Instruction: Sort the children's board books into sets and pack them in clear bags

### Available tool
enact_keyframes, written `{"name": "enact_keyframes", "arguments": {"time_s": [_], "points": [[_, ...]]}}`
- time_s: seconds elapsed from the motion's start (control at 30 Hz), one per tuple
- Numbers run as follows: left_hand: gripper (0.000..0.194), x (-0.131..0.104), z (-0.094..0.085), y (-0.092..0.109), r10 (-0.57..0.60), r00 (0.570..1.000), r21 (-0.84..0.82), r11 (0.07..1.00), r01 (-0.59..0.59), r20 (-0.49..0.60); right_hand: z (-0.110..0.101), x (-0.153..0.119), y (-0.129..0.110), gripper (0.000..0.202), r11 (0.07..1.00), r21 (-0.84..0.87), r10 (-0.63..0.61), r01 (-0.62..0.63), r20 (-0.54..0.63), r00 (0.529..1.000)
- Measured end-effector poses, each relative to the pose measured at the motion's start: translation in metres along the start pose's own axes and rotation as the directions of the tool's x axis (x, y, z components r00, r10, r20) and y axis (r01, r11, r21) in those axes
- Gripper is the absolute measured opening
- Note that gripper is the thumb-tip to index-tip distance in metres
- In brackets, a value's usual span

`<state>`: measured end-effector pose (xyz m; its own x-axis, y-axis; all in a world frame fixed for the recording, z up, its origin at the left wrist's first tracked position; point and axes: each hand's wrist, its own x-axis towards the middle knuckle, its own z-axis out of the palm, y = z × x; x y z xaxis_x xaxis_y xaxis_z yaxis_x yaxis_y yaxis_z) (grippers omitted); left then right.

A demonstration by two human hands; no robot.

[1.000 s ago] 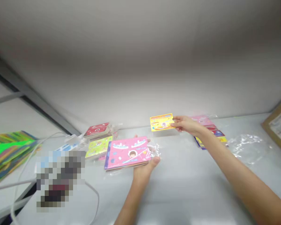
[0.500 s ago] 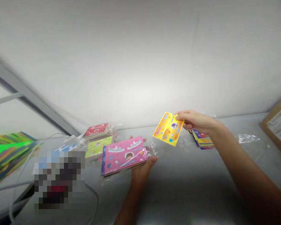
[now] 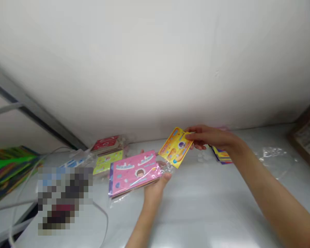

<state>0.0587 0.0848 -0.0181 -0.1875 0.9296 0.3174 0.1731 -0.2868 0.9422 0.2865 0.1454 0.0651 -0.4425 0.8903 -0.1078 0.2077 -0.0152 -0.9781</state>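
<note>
My left hand (image 3: 157, 184) grips a pink card pack (image 3: 134, 172) in a clear plastic bag from underneath, thumb at its right end. The bag's loose mouth (image 3: 167, 167) crinkles beside that thumb. Between the thumb and fingers of my right hand (image 3: 200, 137) is a yellow card (image 3: 176, 146) with a small round picture. Its lower left corner is at the bag's mouth, overlapping it in view; whether it is inside I cannot tell. Below my right wrist lies a stack of colourful cards (image 3: 222, 155), partly hidden by the arm.
Behind the pink pack lie a lime-green card pack (image 3: 107, 162) and a red one (image 3: 104, 143). Colourful sheets (image 3: 12, 168) are at far left, near a white cable (image 3: 23, 193). A cardboard box (image 3: 308, 137) stands at right, with clear plastic (image 3: 274, 153) nearby. A wall rises behind.
My right hand has carried the yellow card left and slightly down to the bag's mouth. My left hand and the pink pack have shifted slightly left.
</note>
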Motion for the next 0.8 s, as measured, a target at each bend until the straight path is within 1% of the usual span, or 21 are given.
{"name": "enact_keyframes", "arguments": {"time_s": [0.1, 0.17, 0.27, 0.37, 0.43, 0.5, 0.6, 0.7, 0.8], "points": [[0.051, 0.0, -0.002, -0.002, -0.002, 1.0, 0.023, 1.0, 0.002, 0.031, 0.0, 0.001, 0.0, 0.032, 1.0, 0.031, 0.007, -0.007, 0.018, 1.0], [0.053, 0.0, -0.002, -0.002, -0.019, 0.999, 0.008, 1.0, 0.019, 0.037, 0.001, 0.001, 0.001, 0.034, 0.998, 0.056, 0.011, -0.012, 0.022, 1.0], [0.056, 0.0, 0.0, 0.0, -0.035, 0.999, -0.021, 0.999, 0.035, 0.004, 0.004, 0.003, 0.002, 0.035, 0.997, 0.075, -0.005, 0.0, 0.066, 0.998], [0.07, 0.0, 0.003, 0.002, -0.043, 0.998, -0.091, 0.995, 0.04, -0.037, 0.009, 0.006, 0.004, 0.035, 0.995, 0.096, -0.014, 0.001, 0.141, 0.99], [0.079, 0.0, 0.005, 0.002, -0.039, 0.999, -0.133, 0.99, 0.035, -0.023, 0.01, 0.007, 0.007, 0.035, 0.993, 0.117, -0.014, -0.007, 0.18, 0.984], [0.083, -0.001, 0.006, 0.0, -0.034, 0.999, -0.164, 0.986, 0.032, -0.009, 0.009, 0.008, 0.009, 0.034, 0.989, 0.149, -0.02, -0.009, 0.189, 0.982], [0.084, -0.001, 0.005, 0.0, -0.02, 1.0, -0.186, 0.982, 0.019, -0.006, 0.007, 0.01, 0.013, 0.035, 0.98, 0.198, -0.023, -0.018, 0.202, 0.979], [0.082, -0.002, 0.005, 0.003, -0.013, 1.0, -0.19, 0.982, 0.016, 0.017, 0.006, 0.011, 0.016, 0.036, 0.978, 0.206, -0.02, -0.029, 0.237, 0.971], [0.082, -0.002, 0.006, 0.005, -0.005, 1.0, -0.184, 0.983, 0.006, 0.007, 0.004, 0.013, 0.021, 0.034, 0.976, 0.215, -0.027, -0.028, 0.249, 0.968]]}}
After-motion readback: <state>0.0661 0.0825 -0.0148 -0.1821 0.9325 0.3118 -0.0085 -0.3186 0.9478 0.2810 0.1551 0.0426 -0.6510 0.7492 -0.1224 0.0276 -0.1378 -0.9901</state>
